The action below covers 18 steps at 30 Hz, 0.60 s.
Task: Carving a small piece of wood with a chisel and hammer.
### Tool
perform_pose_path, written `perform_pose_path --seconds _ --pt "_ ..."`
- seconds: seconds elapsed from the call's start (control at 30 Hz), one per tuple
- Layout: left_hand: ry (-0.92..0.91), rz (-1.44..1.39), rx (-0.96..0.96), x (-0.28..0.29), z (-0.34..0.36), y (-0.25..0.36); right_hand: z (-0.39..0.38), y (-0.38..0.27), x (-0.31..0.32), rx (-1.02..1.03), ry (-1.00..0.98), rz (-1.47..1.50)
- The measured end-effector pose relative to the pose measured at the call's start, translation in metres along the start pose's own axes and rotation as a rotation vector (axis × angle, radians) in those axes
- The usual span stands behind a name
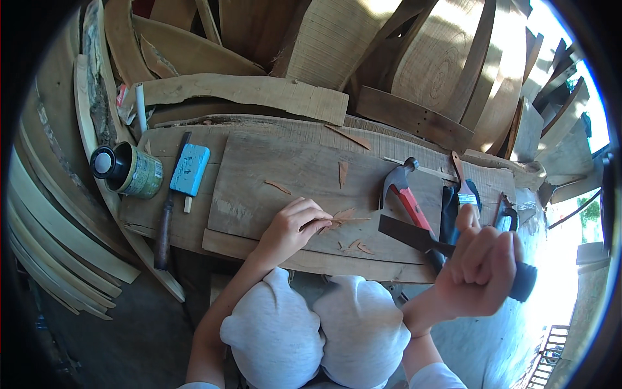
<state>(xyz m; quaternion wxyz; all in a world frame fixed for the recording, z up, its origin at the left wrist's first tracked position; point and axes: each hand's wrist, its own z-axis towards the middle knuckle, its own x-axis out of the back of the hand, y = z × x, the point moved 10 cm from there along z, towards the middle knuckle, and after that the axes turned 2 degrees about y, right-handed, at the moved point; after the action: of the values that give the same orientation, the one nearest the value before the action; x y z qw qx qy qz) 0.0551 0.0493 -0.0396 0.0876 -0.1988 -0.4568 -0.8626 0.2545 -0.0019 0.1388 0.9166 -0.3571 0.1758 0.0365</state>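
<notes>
My left hand rests over the dark wooden board, thumb and fingers pinched on a small bunch of thin reddish wood slivers. My right hand is raised at the right, its fingers wrapped round the dark handle of a broad flat chisel. The blade points left, toward the slivers, and is apart from them. Behind the blade lies a claw hammer with a red-and-black handle. A few loose wood chips lie just right of my left hand.
Left on the bench are a blue block, a long dark-handled tool and an open can. A paintbrush lies at the right. Wooden planks stand along the back, and curved strips at the left.
</notes>
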Motion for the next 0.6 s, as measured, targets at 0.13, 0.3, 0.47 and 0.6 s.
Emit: perform_pose_path --seconds 0.13,0.3,0.47,0.6 --pt "-0.016 -0.012 -0.032 -0.001 0.0 0.004 -0.005 0.017 -0.01 0.024 0.137 -0.454" --pt "-0.049 -0.038 0.002 0.001 -0.005 0.0 -0.007 0.065 -0.011 -0.308 0.074 -0.172" --pt "-0.036 -0.051 -0.005 0.001 -0.004 0.0 0.013 0.019 -0.013 -0.105 -0.006 -0.123" --pt "-0.042 -0.031 0.007 0.003 -0.007 -0.002 -0.017 0.051 0.003 -0.159 0.32 -0.312"
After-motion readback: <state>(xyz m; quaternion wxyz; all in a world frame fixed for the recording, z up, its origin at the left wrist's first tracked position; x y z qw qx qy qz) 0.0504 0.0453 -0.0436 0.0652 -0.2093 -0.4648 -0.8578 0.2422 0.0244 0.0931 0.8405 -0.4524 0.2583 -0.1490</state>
